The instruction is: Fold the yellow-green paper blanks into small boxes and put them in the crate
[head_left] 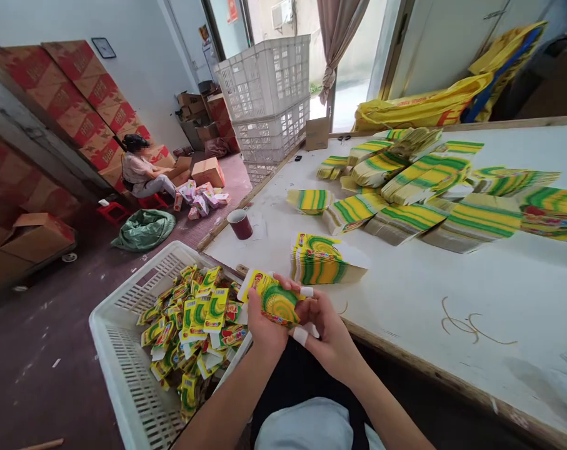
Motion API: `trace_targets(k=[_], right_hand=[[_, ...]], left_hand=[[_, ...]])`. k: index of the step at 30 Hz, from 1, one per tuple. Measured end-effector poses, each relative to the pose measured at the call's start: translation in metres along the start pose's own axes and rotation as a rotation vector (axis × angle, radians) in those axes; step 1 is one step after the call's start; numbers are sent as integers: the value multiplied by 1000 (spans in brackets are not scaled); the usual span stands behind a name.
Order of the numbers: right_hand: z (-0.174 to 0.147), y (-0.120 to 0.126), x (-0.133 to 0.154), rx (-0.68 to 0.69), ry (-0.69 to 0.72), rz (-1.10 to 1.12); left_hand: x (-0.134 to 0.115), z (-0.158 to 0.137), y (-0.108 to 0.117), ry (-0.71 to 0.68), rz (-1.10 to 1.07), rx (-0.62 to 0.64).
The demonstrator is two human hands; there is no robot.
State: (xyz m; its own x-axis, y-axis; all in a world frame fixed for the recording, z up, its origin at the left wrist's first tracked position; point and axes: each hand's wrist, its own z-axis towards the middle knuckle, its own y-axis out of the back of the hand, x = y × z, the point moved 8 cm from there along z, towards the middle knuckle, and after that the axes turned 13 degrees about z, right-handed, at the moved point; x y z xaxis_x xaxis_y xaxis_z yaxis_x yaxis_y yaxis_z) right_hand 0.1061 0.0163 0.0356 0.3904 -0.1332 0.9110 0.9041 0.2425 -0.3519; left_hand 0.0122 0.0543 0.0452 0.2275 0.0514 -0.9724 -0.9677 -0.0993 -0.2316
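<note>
Between my hands is a small yellow and green printed carton with a swirl pattern. My left hand is closed around it, thumb on the near side, and a white flap stands out at its left end. The fingers of my right hand are curled at the carton's right end, with white tape on the fingertips. Just beyond, on the table, stands a stack of flat carton blanks. To the left, a white plastic crate holds many folded cartons in a loose heap.
A dark red mug stands near the table's left edge. More bundles of flat blanks pile up at the back right. Loose rubber bands lie at right. Stacked crates and a seated person are farther off.
</note>
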Motion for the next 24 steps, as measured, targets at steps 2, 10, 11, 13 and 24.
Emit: trace_targets(k=[2, 10, 11, 13, 24], right_hand=[[-4, -7, -8, 28, -50, 104], [-1, 40, -11, -137, -25, -103], [-1, 47, -8, -142, 0, -147], [-3, 58, 3, -154, 72, -292], [-11, 28, 57, 187, 522, -881]], left_hand=[[-1, 0, 4, -20, 41, -86], [11, -10, 10, -91, 315, 26], [13, -10, 13, -78, 328, 22], [14, -7, 19, -40, 351, 40], [-6, -13, 2, -46, 935, 649]])
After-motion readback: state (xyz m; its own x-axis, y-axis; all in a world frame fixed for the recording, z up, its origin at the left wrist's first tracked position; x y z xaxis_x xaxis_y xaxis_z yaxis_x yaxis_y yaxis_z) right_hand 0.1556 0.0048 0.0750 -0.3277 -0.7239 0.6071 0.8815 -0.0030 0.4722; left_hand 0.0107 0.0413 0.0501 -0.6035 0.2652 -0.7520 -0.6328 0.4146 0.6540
